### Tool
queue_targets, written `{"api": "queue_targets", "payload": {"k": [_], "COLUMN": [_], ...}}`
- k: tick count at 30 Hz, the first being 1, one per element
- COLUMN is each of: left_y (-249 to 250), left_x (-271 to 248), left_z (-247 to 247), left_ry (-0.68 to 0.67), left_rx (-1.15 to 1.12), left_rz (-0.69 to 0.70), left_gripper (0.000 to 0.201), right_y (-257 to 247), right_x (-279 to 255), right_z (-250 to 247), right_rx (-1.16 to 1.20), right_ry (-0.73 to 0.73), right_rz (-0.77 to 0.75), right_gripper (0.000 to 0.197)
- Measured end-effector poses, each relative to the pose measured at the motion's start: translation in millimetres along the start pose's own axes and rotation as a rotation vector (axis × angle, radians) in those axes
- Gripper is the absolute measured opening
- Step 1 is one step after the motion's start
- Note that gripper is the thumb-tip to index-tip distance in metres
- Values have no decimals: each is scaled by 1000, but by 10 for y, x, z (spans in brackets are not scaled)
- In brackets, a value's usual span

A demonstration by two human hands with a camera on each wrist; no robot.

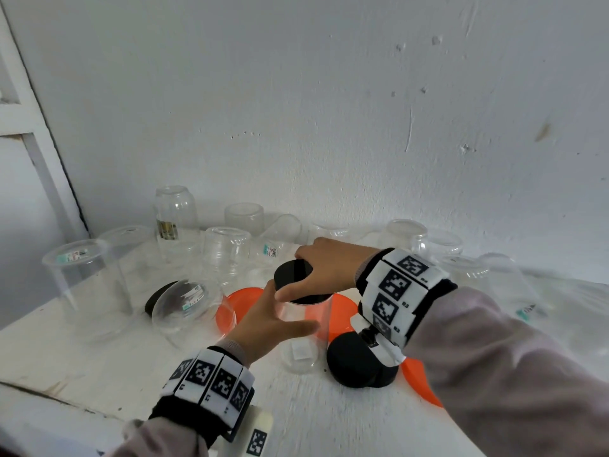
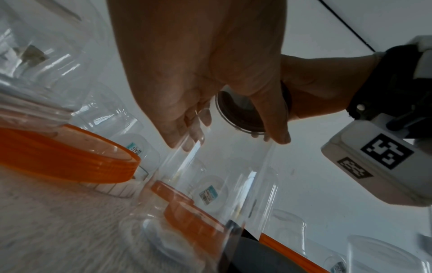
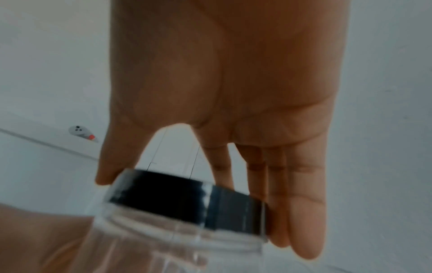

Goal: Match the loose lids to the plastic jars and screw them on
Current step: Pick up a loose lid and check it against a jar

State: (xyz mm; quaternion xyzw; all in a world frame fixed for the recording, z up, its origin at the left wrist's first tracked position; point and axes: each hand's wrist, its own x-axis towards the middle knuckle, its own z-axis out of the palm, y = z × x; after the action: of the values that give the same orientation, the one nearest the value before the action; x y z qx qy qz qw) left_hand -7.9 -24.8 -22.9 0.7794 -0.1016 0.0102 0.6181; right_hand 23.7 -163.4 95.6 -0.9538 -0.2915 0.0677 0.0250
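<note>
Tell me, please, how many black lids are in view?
3 black lids: one on the clear jar under the right hand, one behind the tipped jar at left, one in front beside the right wrist. Another may hide beneath that wrist.

Place: plain room, likely home.
Signs: scuffed white wall (image 1: 329, 110), painted door frame (image 1: 36, 153), worn white table (image 1: 82, 364).

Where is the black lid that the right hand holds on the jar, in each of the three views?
Head: black lid at centre, under the right hand, on the clear jar.
Left wrist: seen from below, upper centre, behind the left hand.
Right wrist: lower centre.
Shared landmark: the clear jar.
</note>
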Motion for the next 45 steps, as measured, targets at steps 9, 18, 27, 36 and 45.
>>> {"api": "queue_targets", "payload": {"k": [9, 18, 27, 36, 45], "left_y": [16, 42, 55, 45, 80], "left_x": [-2, -26, -17, -14, -7], "left_z": [8, 20, 6, -31, -41], "left_ry": [-28, -17, -34, -90, -84], "left_rx": [-15, -37, -51, -69, 5], "left_rz": [10, 30, 30, 21, 32], "left_gripper": [84, 77, 88, 86, 83], "right_y": [57, 85, 48, 1, -24], "right_x": [-15, -40, -102, -141, -188], "right_z": [-29, 97, 312, 355, 403], "right_rx": [120, 68, 55, 180, 381], "right_ry": [-19, 38, 110, 83, 94], "right_rz": [-71, -19, 28, 91, 124], "right_gripper": [46, 57, 62, 72, 76]}}
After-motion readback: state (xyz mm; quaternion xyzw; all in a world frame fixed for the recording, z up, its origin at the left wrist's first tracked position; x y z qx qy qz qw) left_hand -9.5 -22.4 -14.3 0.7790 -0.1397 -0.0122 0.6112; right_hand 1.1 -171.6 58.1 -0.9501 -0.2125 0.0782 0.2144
